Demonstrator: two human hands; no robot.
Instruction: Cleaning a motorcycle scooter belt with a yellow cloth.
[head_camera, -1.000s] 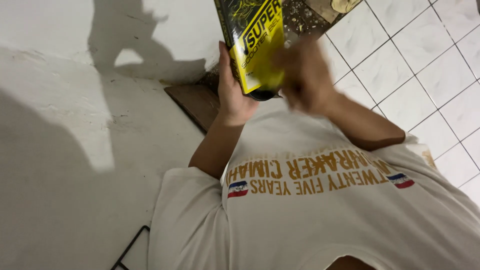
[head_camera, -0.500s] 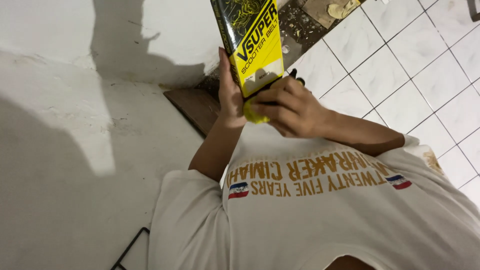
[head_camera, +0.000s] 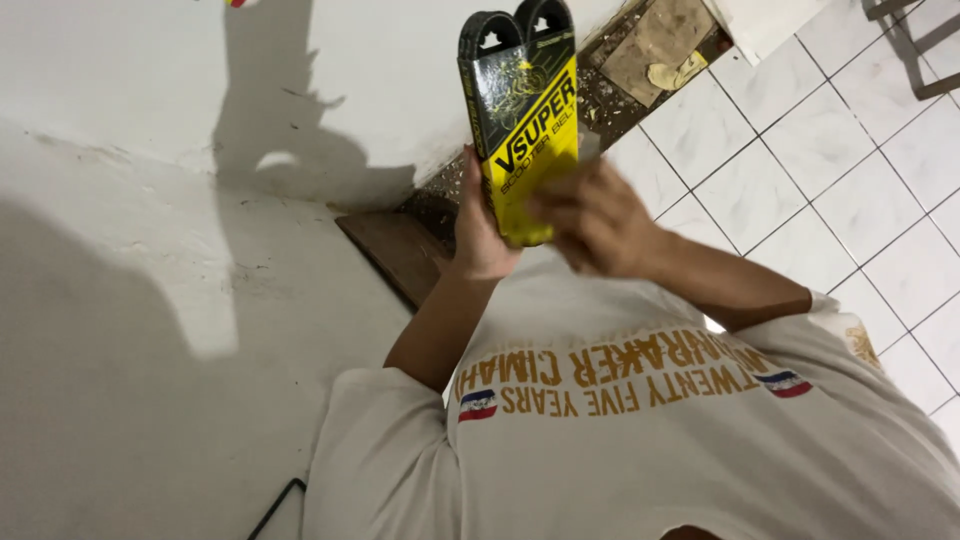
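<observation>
I hold a black rubber drive belt (head_camera: 520, 20) inside a yellow and black cardboard sleeve (head_camera: 525, 120), upright in front of my chest. My left hand (head_camera: 478, 235) grips the sleeve's lower left edge from behind. My right hand (head_camera: 600, 220), slightly blurred, is closed over the sleeve's lower front corner. The belt's two black loops stick out of the top of the sleeve. My white shirt with gold lettering (head_camera: 620, 400) fills the bottom of the view.
A white painted surface (head_camera: 150, 250) lies to the left, white floor tiles (head_camera: 830, 180) to the right. A brown wooden board (head_camera: 395, 255) and a dirty strip with debris (head_camera: 650, 60) lie beyond the hands. A thin black wire frame (head_camera: 275, 510) shows at the bottom left.
The sleeved belt sits lower in view, so its top loops now show. My right hand has shifted on the sleeve's lower end; my left hand keeps its grip.
</observation>
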